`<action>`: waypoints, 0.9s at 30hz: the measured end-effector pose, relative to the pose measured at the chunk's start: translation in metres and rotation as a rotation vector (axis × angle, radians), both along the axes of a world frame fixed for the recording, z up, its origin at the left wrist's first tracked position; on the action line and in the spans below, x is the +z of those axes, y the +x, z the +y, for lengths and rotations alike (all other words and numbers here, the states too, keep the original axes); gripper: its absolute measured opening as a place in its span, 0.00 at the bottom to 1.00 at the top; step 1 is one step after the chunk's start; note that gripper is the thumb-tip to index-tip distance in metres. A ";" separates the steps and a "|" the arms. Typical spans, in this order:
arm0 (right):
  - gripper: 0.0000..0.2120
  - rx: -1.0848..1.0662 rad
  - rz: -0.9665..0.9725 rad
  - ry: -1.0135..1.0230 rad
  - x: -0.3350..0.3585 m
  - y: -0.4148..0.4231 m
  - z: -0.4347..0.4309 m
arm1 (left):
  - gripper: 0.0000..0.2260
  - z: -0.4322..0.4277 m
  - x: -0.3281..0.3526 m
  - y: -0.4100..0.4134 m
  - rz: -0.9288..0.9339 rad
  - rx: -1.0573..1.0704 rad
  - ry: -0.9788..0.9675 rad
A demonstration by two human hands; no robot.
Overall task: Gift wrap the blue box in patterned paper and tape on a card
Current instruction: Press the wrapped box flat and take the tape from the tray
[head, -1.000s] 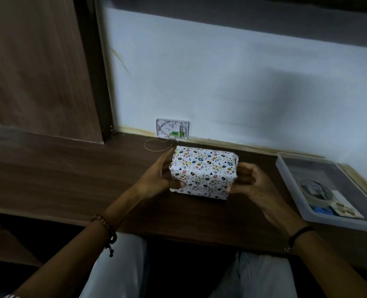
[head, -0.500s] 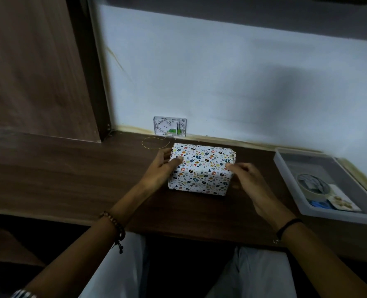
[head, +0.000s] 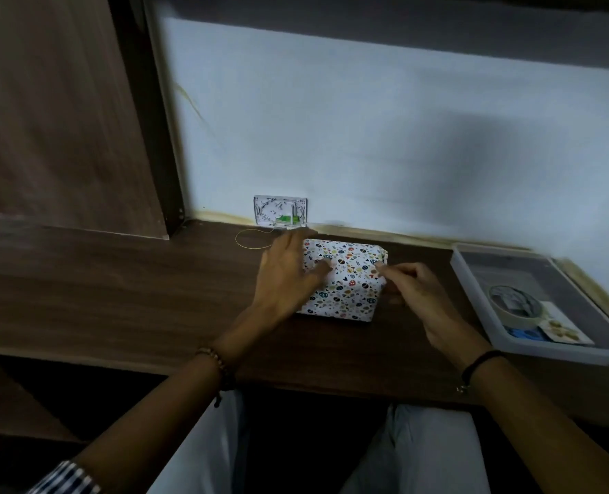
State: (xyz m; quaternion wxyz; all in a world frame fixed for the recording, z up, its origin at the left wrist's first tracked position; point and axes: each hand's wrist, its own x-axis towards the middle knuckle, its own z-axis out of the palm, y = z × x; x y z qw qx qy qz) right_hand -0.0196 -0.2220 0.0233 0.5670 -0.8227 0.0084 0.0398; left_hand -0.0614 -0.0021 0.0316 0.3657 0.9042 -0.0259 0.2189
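The box (head: 347, 279), fully covered in white paper with small coloured shapes, lies on the dark wooden desk (head: 117, 287). My left hand (head: 288, 276) lies flat across its left half, fingers spread over the top. My right hand (head: 408, 285) sits at the right end, with thumb and fingertips pinching the paper fold at the upper right edge. A small card (head: 563, 328) lies in the grey tray (head: 559, 352) to the right, beside a roll of tape (head: 515, 304).
A blue item (head: 525, 332) lies in the tray's front. A white patterned wall plate (head: 280, 212) sits on the wall behind the box, and a thin yellow loop (head: 254, 239) lies on the desk near it. A wooden panel stands at the left.
The box came down from slightly lifted to resting on the desk. My left hand slid from the box's left end onto its top; my right hand shifted to the right edge fold.
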 end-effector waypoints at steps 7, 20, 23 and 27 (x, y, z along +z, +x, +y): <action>0.27 -0.023 -0.066 -0.061 0.014 0.002 -0.026 | 0.13 -0.059 0.015 0.015 -0.100 -0.166 0.067; 0.09 -0.287 -0.136 -0.196 0.031 0.019 -0.157 | 0.12 -0.201 0.005 0.056 0.025 -0.470 0.165; 0.11 -0.369 -0.144 -0.359 0.028 0.019 -0.192 | 0.11 -0.228 -0.003 0.065 0.072 -0.517 0.207; 0.12 -0.405 -0.065 -0.638 0.021 0.018 -0.226 | 0.11 -0.250 -0.011 0.075 0.071 -0.565 0.222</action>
